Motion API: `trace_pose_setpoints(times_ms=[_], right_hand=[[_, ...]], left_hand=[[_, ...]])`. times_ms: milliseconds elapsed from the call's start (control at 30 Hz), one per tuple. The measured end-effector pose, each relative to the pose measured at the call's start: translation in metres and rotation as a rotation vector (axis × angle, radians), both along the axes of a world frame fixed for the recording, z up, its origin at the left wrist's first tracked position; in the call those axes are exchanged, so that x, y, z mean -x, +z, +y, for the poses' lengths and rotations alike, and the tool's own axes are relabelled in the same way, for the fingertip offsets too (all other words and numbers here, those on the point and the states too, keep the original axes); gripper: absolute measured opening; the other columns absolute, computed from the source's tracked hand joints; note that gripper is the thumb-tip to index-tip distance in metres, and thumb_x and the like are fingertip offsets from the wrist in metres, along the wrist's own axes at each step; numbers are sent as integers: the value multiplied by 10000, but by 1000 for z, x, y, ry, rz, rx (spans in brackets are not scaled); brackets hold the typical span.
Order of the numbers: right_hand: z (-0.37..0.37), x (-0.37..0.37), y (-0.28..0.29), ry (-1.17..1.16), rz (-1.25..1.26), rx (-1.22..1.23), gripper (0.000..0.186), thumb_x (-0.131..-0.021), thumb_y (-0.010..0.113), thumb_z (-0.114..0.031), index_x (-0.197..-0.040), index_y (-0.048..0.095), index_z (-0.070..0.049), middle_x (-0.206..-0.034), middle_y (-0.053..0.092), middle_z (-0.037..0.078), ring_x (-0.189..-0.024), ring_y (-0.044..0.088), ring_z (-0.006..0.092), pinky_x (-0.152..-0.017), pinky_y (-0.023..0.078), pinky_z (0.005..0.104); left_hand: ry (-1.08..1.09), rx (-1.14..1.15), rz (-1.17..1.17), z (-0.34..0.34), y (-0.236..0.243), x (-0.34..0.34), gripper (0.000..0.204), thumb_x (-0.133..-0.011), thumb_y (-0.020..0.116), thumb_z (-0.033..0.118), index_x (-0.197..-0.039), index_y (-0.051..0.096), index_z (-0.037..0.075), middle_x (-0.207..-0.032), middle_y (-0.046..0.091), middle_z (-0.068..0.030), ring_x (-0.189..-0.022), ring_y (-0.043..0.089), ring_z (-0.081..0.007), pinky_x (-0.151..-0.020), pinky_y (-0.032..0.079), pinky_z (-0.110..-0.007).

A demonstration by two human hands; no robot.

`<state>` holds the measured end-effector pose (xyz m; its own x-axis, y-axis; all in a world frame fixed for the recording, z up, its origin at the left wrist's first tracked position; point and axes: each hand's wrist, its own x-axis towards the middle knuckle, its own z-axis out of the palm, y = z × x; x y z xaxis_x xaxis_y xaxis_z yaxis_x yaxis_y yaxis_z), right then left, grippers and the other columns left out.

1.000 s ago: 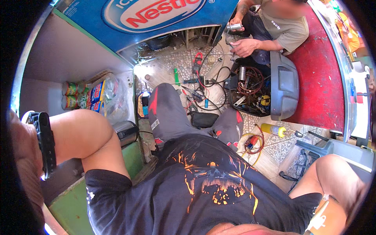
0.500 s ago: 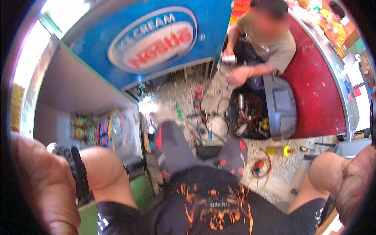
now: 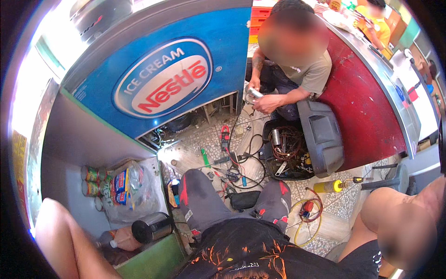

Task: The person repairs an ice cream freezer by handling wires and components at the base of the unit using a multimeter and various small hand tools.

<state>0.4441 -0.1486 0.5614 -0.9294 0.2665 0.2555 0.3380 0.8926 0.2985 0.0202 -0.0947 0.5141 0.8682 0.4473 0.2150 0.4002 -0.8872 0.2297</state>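
My left arm (image 3: 65, 237) is bent at the lower left, and its hand lies outside the picture. At the right rim my right arm (image 3: 378, 209) is bent too; part of it is smeared, and no fingers of that hand show. Between my knees rests a black pouch (image 3: 244, 200). Beyond it, a red clamp meter (image 3: 225, 137), a green-handled tool (image 3: 205, 157) and dark cables lie on the floor. Across from me a squatting person (image 3: 297, 69) holds a small silver cylinder (image 3: 255, 94) in both hands.
An open black toolbox (image 3: 320, 139) holds coiled copper tubing and a silver cylinder. A yellow gas torch (image 3: 327, 187) and a coiled yellow-red hose (image 3: 307, 218) lie at right. A blue freezer (image 3: 162, 74) stands ahead; cans (image 3: 90, 174) and a steel mug (image 3: 151, 228) occupy the left shelf.
My left hand and its watch have gone out of the picture. My right forearm has shifted at the rim. The view has tilted, and the other person's hands have come together on the silver cylinder.
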Motion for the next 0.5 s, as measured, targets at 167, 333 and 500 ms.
trace_pose_setpoints(times_ms=[167, 333, 500], right_hand=[[-9, -5, 1, -21, -4, -10, 177, -889, 613, -107, -1044, 605, -21, -958, 608, 71, -828, 551, 172, -766, 451, 285], [-16, -7, -2, -23, 10, -16, 175, -890, 609, -105, -1042, 600, -20, -958, 606, 76, -825, 548, 176, -763, 448, 286], [-9, -9, 4, -30, 24, -23, 172, -890, 605, -103, -1040, 595, -19, -959, 604, 80, -822, 545, 180, -760, 446, 287]], left_hand=[[-12, 2, 33, 2, 4, -3, 220, -962, 575, 191, -1056, 667, 16, -1063, 673, -81, -910, 616, -148, -797, 499, -303], [-24, 8, 59, -3, 9, -1, 219, -963, 570, 188, -1052, 669, 13, -1050, 676, -80, -894, 617, -143, -786, 501, -302], [-41, 0, 45, 4, 19, -7, 218, -964, 566, 184, -1047, 670, 11, -1038, 679, -79, -879, 618, -138, -774, 504, -300]])
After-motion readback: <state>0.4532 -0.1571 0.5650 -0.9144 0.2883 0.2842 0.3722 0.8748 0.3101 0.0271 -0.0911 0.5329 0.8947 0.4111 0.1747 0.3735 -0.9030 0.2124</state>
